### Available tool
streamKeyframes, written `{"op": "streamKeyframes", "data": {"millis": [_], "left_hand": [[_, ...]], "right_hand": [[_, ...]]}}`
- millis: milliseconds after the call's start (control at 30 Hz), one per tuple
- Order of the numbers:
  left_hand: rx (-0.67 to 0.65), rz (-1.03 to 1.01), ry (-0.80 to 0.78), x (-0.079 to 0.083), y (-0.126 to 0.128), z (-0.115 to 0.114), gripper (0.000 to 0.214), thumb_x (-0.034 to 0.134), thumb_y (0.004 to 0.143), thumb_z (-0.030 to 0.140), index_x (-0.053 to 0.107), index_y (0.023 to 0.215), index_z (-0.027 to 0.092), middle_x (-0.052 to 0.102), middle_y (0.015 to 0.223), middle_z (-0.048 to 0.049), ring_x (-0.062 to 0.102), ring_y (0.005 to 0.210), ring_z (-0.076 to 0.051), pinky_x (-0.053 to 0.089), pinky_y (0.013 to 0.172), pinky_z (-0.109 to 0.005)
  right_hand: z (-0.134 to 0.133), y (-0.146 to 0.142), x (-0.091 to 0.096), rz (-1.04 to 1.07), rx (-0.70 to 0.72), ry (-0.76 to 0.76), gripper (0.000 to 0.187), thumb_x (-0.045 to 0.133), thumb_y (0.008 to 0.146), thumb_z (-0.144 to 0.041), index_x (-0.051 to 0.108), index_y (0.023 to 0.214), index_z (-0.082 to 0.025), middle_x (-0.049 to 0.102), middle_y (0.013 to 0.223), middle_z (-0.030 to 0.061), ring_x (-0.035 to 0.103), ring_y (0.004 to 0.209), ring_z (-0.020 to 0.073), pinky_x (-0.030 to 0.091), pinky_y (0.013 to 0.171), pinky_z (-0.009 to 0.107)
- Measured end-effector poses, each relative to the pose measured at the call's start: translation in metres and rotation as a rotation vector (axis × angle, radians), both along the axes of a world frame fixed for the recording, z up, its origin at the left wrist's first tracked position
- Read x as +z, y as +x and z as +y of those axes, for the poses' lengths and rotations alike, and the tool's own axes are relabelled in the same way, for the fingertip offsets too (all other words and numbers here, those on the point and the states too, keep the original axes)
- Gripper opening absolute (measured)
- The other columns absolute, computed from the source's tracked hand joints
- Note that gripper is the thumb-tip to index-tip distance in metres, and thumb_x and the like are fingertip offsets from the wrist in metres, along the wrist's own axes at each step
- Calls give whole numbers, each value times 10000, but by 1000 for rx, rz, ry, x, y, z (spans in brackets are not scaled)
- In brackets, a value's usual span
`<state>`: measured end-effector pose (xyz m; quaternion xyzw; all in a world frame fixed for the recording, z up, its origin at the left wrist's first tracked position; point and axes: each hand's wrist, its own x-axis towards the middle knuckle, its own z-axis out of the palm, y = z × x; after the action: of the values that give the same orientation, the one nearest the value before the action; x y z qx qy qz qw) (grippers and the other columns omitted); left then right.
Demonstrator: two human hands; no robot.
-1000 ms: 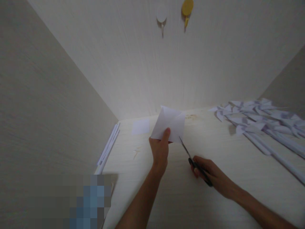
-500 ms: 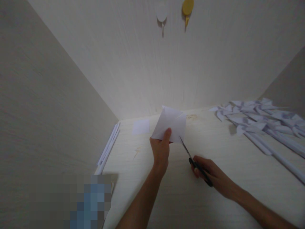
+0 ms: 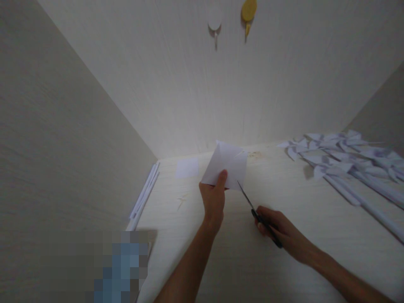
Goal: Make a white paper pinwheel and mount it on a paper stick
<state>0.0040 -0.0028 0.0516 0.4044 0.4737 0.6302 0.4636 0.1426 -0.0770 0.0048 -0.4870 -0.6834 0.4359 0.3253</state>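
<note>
My left hand [image 3: 214, 195] grips a square sheet of white paper [image 3: 229, 162] by its lower edge, thumb on top and fingers underneath. Cut lines show at the sheet's upper right and lower right. In my right hand [image 3: 273, 227] is a pair of scissors [image 3: 267, 228] with black handles. Their narrow blades point up and left, and the tips lie at the paper's lower right corner. The blades look nearly closed, but whether paper lies between them I cannot tell.
A smaller white paper square [image 3: 187, 167] lies left of my hands. Rolled paper sticks [image 3: 145, 191] rest along the left wall. Several paper pinwheels [image 3: 347, 158] on sticks are piled at the right. A white hook [image 3: 215, 21] and a yellow hook [image 3: 249, 11] hang on the back wall.
Almost nothing differs. Both hands, the paper and the scissors sit very slightly further right in the picture, and the scissors stay at the paper's lower right corner.
</note>
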Motion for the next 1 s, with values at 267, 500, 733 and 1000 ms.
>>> {"op": "streamKeyframes", "data": {"millis": [267,500,733,1000], "left_hand": [[2,12,-1,0,0,-1,258,613,563,325,598,675,93,601,674,-62,555,620,-150,455,472,-235],[-4,17,7,-1,-1,0,258,609,567,328,596,682,97,594,653,-54,555,617,-148,448,456,-222],[-1,24,14,-1,-1,0,247,607,572,325,599,685,105,597,665,-52,556,617,-148,447,454,-223],[1,34,8,-3,-1,0,270,613,564,333,602,687,93,594,668,-58,547,600,-138,460,477,-233]], "right_hand": [[0,0,0,8,-11,17,236,393,766,-363,383,612,-185,392,576,-21,377,530,112,313,478,220],[-1,0,0,-9,-4,16,238,382,773,-366,372,620,-184,387,588,-19,372,538,112,311,484,224],[0,0,0,5,0,14,239,386,774,-363,369,617,-185,374,576,-23,358,531,107,305,477,218],[0,0,-1,22,4,-1,255,390,770,-372,344,599,-189,350,571,-32,344,519,102,292,468,214]]}}
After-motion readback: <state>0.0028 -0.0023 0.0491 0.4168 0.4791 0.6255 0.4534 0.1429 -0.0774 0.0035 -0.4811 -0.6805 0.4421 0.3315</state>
